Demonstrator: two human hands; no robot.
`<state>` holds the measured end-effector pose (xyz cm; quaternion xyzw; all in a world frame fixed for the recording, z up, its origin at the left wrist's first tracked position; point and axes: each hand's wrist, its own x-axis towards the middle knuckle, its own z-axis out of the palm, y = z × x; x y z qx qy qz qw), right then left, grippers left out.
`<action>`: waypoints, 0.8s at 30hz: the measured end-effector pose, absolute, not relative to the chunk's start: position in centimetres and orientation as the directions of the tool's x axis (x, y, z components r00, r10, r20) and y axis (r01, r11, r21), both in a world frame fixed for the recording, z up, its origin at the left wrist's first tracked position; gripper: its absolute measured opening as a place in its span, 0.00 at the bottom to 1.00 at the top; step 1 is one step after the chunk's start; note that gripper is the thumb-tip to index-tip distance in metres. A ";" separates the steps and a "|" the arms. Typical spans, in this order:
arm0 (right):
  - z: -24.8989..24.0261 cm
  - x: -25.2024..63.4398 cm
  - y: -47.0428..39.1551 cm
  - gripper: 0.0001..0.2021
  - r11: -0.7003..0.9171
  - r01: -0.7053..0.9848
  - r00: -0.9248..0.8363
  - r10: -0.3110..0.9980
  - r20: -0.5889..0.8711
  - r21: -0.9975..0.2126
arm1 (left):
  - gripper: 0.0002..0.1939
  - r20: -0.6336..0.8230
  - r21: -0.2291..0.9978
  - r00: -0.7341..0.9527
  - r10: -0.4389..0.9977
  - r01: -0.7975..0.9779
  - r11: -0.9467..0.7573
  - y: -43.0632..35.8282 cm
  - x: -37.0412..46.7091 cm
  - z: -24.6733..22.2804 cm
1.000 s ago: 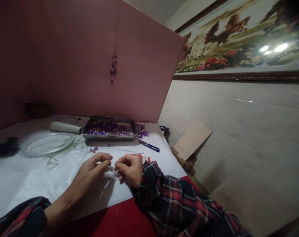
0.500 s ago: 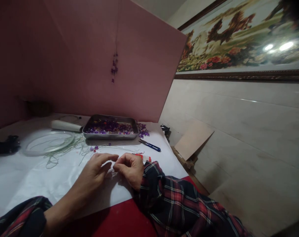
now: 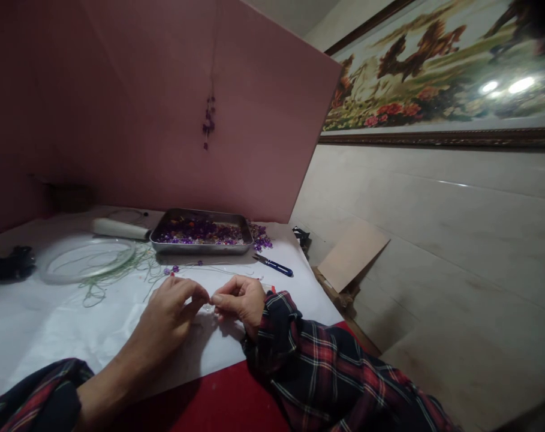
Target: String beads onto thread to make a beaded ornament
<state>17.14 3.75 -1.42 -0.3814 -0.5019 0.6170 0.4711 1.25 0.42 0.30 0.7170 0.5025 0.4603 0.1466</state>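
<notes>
My left hand (image 3: pixel 175 309) is closed in a pinch near the front of the white-covered table (image 3: pixel 78 327). Facing it, my right hand (image 3: pixel 241 302) is also pinched, its fingertips meeting those of the left. What the fingertips hold is too small to make out. Small clear beads (image 3: pixel 207 308) show just beneath them. Beyond the hands, purple beads (image 3: pixel 175 269) and pale green threads (image 3: pixel 95 291) lie on the cover. A metal tray (image 3: pixel 202 248) of mostly purple beads stands farther back.
Blue thread snips (image 3: pixel 274 266) lie right of the tray, near more purple beads (image 3: pixel 262 237). A clear ring (image 3: pixel 54 278) and a white tapered object (image 3: pixel 119 228) are at the left. A beaded strand (image 3: pixel 208 123) hangs on the pink panel (image 3: pixel 164 108).
The fingertips of both hands have come together. My left fingers have closed from a wider gap, and my right hand has tilted and now covers more of the red-and-white item behind it.
</notes>
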 end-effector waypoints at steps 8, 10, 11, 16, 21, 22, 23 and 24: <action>-1.1 17.2 3.7 0.13 -0.072 -0.228 -0.275 0.961 -0.007 -0.971 | 0.03 0.230 0.950 0.002 0.973 0.217 -0.225 -1.3 2.7 0.4; -1.0 17.3 3.5 0.13 -0.063 -0.242 -0.286 0.958 0.009 -0.968 | 0.03 0.248 0.941 -0.016 0.969 0.243 -0.237 -1.5 2.9 0.8; -0.8 17.3 3.3 0.13 -0.056 -0.243 -0.291 0.957 0.018 -0.969 | 0.03 0.258 0.934 -0.008 0.966 0.259 -0.247 -1.5 2.9 0.9; 0.0 17.1 2.4 0.09 0.056 -0.145 -0.251 0.964 0.091 -0.988 | 0.03 0.248 0.922 0.081 0.966 0.285 -0.260 -0.9 2.2 0.7; -0.1 16.8 1.9 0.04 0.404 0.123 -0.110 0.913 0.392 -0.907 | 0.02 0.196 0.942 0.109 0.975 0.254 -0.218 -1.0 2.1 0.1; -0.3 16.8 1.9 0.04 0.478 0.175 -0.111 0.878 0.465 -0.861 | 0.02 0.182 0.952 0.121 0.976 0.228 -0.206 -1.0 2.1 0.1; -0.5 16.9 1.9 0.05 0.550 0.214 -0.128 0.835 0.535 -0.808 | 0.02 0.173 0.960 0.132 0.976 0.197 -0.197 -1.0 2.1 0.1; -0.8 16.9 2.0 0.06 0.618 0.240 -0.145 0.785 0.602 -0.748 | 0.03 0.171 0.968 0.141 0.975 0.160 -0.193 -1.0 2.2 0.1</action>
